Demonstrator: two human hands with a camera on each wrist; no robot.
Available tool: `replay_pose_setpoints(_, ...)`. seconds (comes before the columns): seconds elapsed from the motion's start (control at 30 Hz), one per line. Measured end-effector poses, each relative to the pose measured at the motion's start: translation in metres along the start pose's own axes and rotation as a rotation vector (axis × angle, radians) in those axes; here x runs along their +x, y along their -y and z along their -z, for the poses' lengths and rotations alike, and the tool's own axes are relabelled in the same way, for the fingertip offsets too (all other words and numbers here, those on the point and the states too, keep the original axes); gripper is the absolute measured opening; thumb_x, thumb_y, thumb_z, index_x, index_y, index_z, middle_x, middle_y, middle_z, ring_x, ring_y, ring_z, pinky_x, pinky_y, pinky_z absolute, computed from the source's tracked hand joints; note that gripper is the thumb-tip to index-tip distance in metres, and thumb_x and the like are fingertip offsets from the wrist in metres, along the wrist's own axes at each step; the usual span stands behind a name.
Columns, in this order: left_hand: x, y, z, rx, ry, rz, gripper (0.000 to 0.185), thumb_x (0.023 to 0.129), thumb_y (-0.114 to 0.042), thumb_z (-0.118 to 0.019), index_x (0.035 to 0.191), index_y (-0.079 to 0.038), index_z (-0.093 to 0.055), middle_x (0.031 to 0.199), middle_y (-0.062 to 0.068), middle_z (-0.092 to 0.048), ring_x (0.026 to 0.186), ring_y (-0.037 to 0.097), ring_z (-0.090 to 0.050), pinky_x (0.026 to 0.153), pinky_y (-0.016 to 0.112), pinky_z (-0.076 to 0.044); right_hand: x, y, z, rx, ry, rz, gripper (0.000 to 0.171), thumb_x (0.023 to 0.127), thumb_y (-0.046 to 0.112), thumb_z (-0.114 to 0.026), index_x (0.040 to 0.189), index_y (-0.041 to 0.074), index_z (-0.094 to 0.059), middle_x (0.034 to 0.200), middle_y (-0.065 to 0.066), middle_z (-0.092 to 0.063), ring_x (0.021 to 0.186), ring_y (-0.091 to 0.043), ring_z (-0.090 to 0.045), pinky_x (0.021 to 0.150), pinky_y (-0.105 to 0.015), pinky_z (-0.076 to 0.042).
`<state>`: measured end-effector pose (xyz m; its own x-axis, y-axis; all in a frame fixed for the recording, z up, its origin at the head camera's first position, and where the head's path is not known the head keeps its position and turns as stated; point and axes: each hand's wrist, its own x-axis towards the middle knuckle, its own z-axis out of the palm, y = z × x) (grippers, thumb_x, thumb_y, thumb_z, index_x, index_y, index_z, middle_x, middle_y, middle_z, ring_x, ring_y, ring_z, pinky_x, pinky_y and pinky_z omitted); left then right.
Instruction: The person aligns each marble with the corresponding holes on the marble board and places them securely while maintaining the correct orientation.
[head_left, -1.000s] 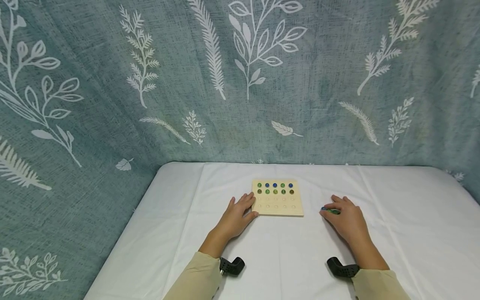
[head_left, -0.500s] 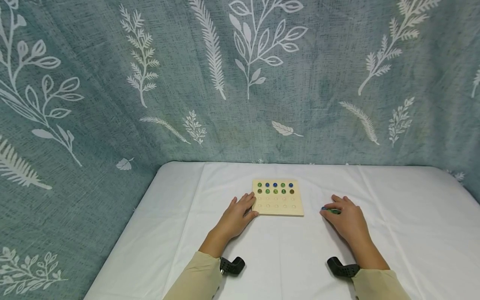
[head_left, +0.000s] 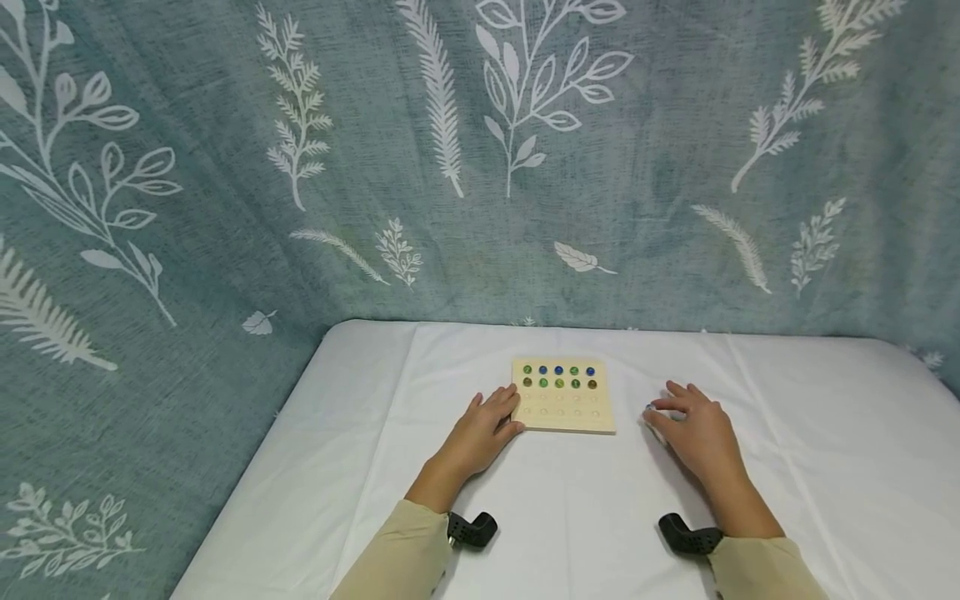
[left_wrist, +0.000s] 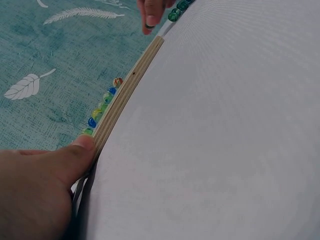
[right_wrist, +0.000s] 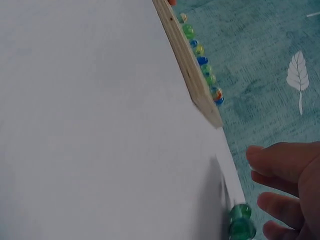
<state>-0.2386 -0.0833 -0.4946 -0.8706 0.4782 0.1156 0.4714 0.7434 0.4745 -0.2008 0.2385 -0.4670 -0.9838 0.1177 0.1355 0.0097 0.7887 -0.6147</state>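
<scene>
A pale wooden board (head_left: 564, 423) lies on the white table, glass marbles (head_left: 558, 383) filling its two far rows of hollows. The two near rows are bare. My left hand (head_left: 477, 433) rests against the board's left side with extended fingers. Its thumb (left_wrist: 84, 142) presses the near edge at the corner. To the right of the board, my right hand (head_left: 697, 433) is just above the table, thumb and forefinger together on a small marble (head_left: 649, 407), mostly hidden by the fingertips. Loose green marbles (right_wrist: 242, 227) lie on the cloth under that hand.
A white cloth (head_left: 577, 517) covers the table, with faint fold lines. Behind and to the left hangs a blue-green curtain (head_left: 465, 275) with white leaf prints. Black camera mounts (head_left: 472, 530) sit at both wrists, close to the cloth.
My right hand has risen slightly from the loose marbles, with a marble at its fingertips. The left hand stays at the board. The head view has shifted a little.
</scene>
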Motion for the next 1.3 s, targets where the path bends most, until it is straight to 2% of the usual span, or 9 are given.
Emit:
replay_pose_setpoints(0.1,0.001,-0.001,0.000,0.000,-0.003,-0.001,0.059,0.101,-0.037,-0.054,0.153,-0.014,-0.039,0.159,0.002,-0.034,0.147,0.020,-0.031,0.126,0.045,-0.017,0.005,0.009,-0.001,0.041,-0.001,-0.016,0.038,0.091,0.027,-0.070,0.114,-0.003,-0.071,0.147,-0.024,-0.046,0.142,-0.047,-0.032,0.114,-0.070,-0.023)
replay_pose_setpoints(0.2,0.001,-0.001,0.000,-0.005,-0.007,0.002,0.059,0.100,-0.037,-0.055,0.152,-0.013,-0.039,0.159,0.002,-0.035,0.147,0.020,-0.031,0.127,0.044,-0.017,0.010,0.021,-0.003,0.096,0.008,-0.046,0.038,0.091,0.028,-0.070,0.117,0.000,-0.071,0.149,-0.018,-0.046,0.144,-0.041,-0.032,0.110,-0.073,-0.026)
replay_pose_setpoints(0.33,0.000,-0.001,-0.001,-0.008,-0.010,0.007,0.060,0.100,-0.037,-0.055,0.152,-0.013,-0.039,0.159,0.001,-0.035,0.148,0.019,-0.031,0.127,0.044,-0.016,0.015,0.037,-0.008,0.167,0.020,-0.067,0.040,0.092,0.031,-0.069,0.119,0.002,-0.070,0.151,-0.011,-0.046,0.144,-0.036,-0.034,0.113,-0.069,-0.028)
replay_pose_setpoints(0.43,0.000,-0.001,-0.002,-0.005,-0.013,0.011,0.060,0.100,-0.037,-0.055,0.152,-0.014,-0.039,0.159,0.000,-0.035,0.148,0.019,-0.031,0.127,0.043,-0.016,0.020,0.045,-0.014,0.228,0.035,-0.080,0.041,0.093,0.032,-0.068,0.120,0.002,-0.070,0.150,-0.009,-0.047,0.144,-0.036,-0.036,0.116,-0.058,-0.032)
replay_pose_setpoints(0.67,0.000,-0.002,-0.002,-0.003,-0.025,0.010,0.059,0.100,-0.037,-0.056,0.152,-0.013,-0.040,0.158,0.001,-0.037,0.147,0.019,-0.032,0.126,0.045,-0.018,0.030,0.048,-0.030,0.339,0.101,-0.184,0.039,0.094,0.032,-0.066,0.120,0.004,-0.070,0.150,-0.008,-0.047,0.144,-0.037,-0.034,0.117,-0.054,-0.034)
replay_pose_setpoints(0.87,0.000,-0.002,-0.001,0.004,-0.029,0.001,0.059,0.100,-0.036,-0.056,0.151,-0.012,-0.041,0.158,0.002,-0.037,0.147,0.020,-0.033,0.126,0.045,-0.019,0.031,0.045,-0.041,0.345,0.096,-0.232,0.035,0.093,0.030,-0.067,0.116,0.004,-0.072,0.149,-0.010,-0.048,0.143,-0.038,-0.036,0.119,-0.055,-0.030)
replay_pose_setpoints(1.07,0.000,-0.003,-0.001,0.013,-0.030,-0.003,0.059,0.099,-0.036,-0.057,0.151,-0.011,-0.042,0.157,0.003,-0.038,0.147,0.020,-0.033,0.126,0.046,-0.020,0.029,0.043,-0.044,0.275,0.079,-0.187,0.031,0.093,0.027,-0.066,0.114,0.004,-0.073,0.147,-0.011,-0.050,0.141,-0.039,-0.038,0.117,-0.056,-0.032)
replay_pose_setpoints(1.3,0.001,-0.002,-0.002,0.017,-0.028,-0.004,0.059,0.099,-0.036,-0.057,0.151,-0.011,-0.041,0.158,0.003,-0.037,0.147,0.021,-0.033,0.126,0.046,-0.020,0.026,0.042,-0.047,0.246,0.102,-0.129,0.033,0.093,0.024,-0.068,0.116,0.002,-0.072,0.148,-0.014,-0.049,0.143,-0.038,-0.036,0.116,-0.057,-0.034)
